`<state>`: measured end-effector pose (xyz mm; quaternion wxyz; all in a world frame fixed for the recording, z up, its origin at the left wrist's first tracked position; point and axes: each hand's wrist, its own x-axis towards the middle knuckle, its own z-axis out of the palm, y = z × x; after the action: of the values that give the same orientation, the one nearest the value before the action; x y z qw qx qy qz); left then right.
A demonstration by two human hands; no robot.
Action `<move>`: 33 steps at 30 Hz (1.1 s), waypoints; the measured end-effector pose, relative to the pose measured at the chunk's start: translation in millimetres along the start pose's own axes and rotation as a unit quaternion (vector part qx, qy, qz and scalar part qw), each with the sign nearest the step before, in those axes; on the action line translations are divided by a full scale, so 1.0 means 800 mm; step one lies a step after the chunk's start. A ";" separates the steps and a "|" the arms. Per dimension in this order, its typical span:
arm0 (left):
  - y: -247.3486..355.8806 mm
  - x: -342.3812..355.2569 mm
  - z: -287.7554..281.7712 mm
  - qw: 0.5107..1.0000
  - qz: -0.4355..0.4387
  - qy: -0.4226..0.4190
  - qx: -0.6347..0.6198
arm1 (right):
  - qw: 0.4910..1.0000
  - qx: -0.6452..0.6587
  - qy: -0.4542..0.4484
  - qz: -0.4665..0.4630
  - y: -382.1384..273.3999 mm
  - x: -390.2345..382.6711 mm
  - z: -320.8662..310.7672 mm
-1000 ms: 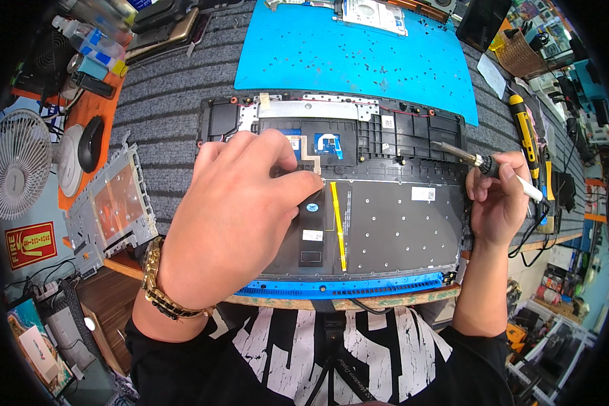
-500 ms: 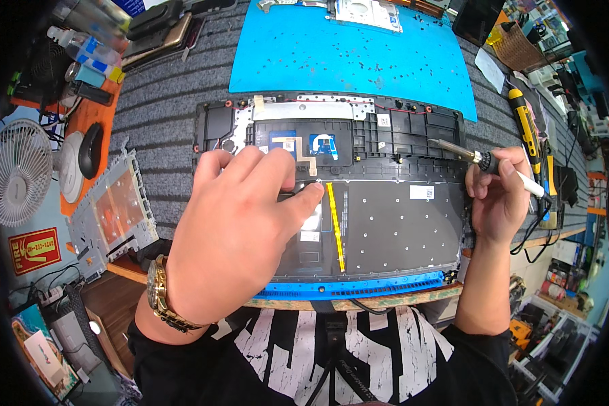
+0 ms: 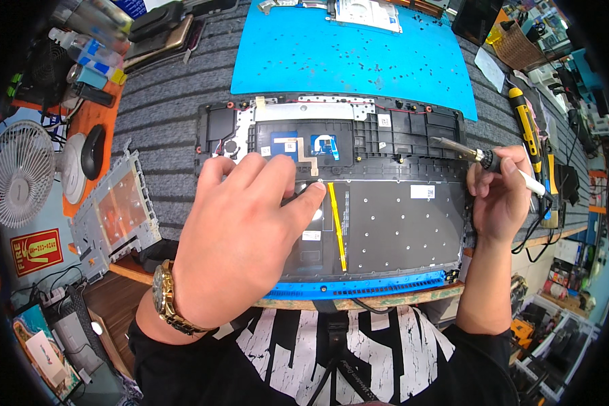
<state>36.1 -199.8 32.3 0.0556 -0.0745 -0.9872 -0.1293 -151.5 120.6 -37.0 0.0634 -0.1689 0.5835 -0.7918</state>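
Observation:
An open black laptop top case (image 3: pixel 411 135) lies before me, with a blue touchpad board, a tan ribbon cable (image 3: pixel 310 164), a dark keyboard backplate (image 3: pixel 402 240), a yellow strip (image 3: pixel 338 230) and a blue front edge. My left hand (image 3: pixel 240 237) rests over its left half, fingers bent and apart, the thumb tip touching the backplate just below the ribbon's end; some fingertips are hidden. My right hand (image 3: pixel 497 199) is closed around a soldering iron (image 3: pixel 528 181) with a white handle, its tip pointing left above the right side of the case.
A speckled blue mat (image 3: pixel 348 61) lies behind the case. At left are a metal plate (image 3: pixel 115 210), a white fan (image 3: pixel 17 172), a black mouse (image 3: pixel 92 152), bottles and stacked devices. At right are a yellow tool (image 3: pixel 524 125), a woven basket (image 3: pixel 517 51) and black cables.
My left hand has shifted down toward me, uncovering more of the ribbon cable and touchpad board, and its fingers have eased away from the cable. My right hand has barely moved.

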 end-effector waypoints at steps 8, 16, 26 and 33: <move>-0.003 -0.011 0.006 0.999 0.015 0.041 0.013 | 0.999 0.017 0.013 -0.040 -0.002 0.001 -0.005; -0.007 -0.020 0.004 0.998 0.019 0.051 0.009 | 0.992 -0.019 0.006 -0.127 -0.082 0.030 -0.019; -0.002 -0.025 0.006 0.998 0.012 0.031 0.057 | 0.988 -0.079 0.027 -0.132 -0.122 0.086 0.034; -0.001 -0.024 0.003 0.998 0.023 0.038 0.051 | 0.993 -0.105 0.001 -0.057 -0.020 0.102 0.074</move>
<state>54.7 -202.7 26.9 0.0996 -0.0894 -0.9877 -0.0807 -206.4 47.9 9.6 -0.0006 -0.2067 0.6528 -0.7288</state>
